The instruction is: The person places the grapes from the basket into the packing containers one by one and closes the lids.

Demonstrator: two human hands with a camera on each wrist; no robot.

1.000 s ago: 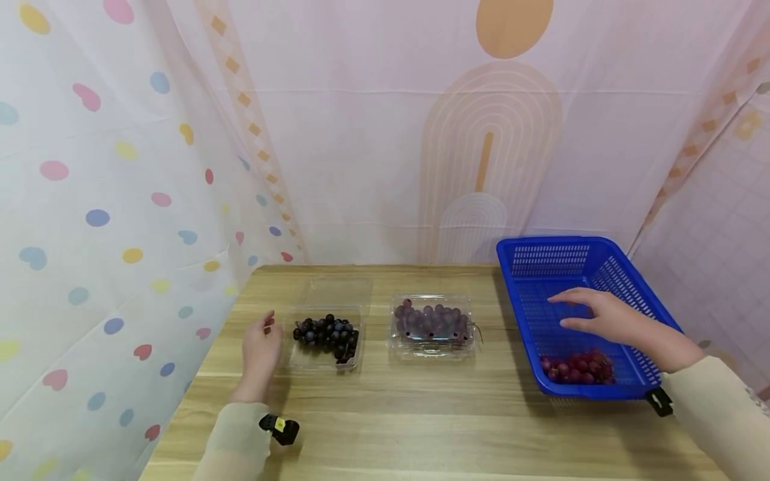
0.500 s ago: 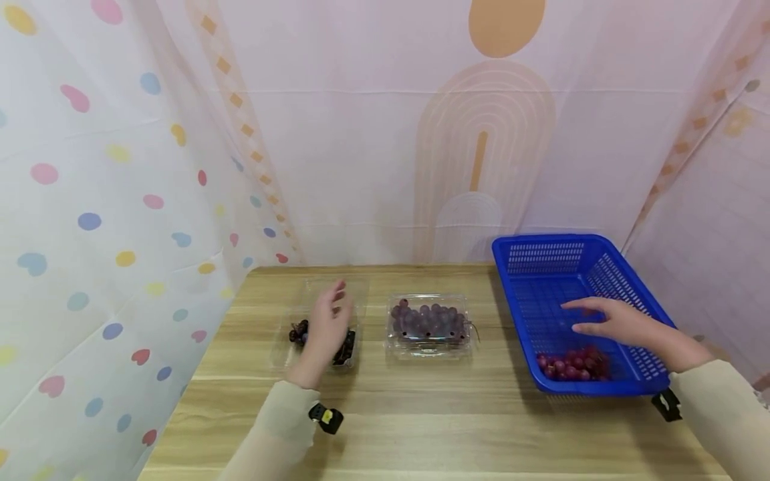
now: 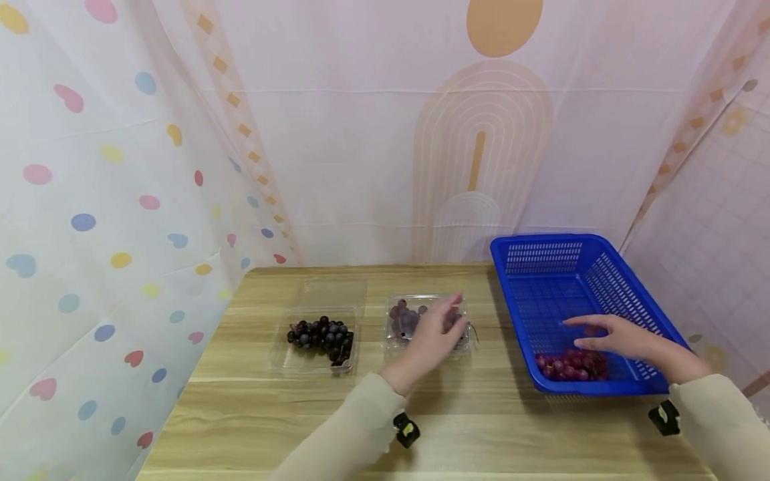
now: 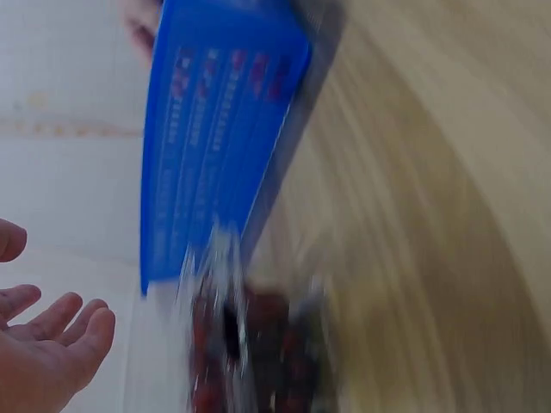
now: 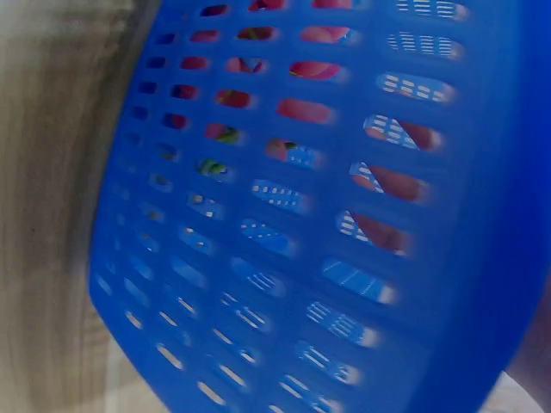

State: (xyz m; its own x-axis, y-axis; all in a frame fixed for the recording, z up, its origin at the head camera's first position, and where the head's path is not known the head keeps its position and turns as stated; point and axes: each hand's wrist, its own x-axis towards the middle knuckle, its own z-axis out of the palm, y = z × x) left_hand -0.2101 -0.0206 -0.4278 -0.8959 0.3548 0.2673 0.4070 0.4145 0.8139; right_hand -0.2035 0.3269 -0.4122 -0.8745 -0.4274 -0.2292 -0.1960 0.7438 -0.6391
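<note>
My left hand (image 3: 430, 341) hovers over a clear plastic box (image 3: 396, 346) of purple grapes (image 3: 408, 322), hiding part of it. In the left wrist view its fingers (image 4: 73, 327) are spread and loosely bent with nothing between them, and the blurred box of grapes (image 4: 293, 353) lies beyond. Over the blue basket (image 3: 601, 387), my right hand (image 3: 625, 339) hangs with its fingers relaxed and holding nothing. Below it, a bunch of red grapes (image 3: 570, 366) lies at the basket's near end. Through the slotted wall (image 5: 284, 232), the right wrist view shows red grapes (image 5: 306, 110).
Left of the middle box stands a second clear box (image 3: 285, 361) with black grapes (image 3: 321, 339), its lid (image 3: 332, 294) folded back. All of this rests on a wood-grain table (image 3: 301, 427). Patterned curtains (image 3: 349, 133) hang behind and along both sides.
My left hand has swept right, from beside the black grapes, across them, to over the middle box. The right hand stays over the basket, slightly lower. The head view has shifted a little.
</note>
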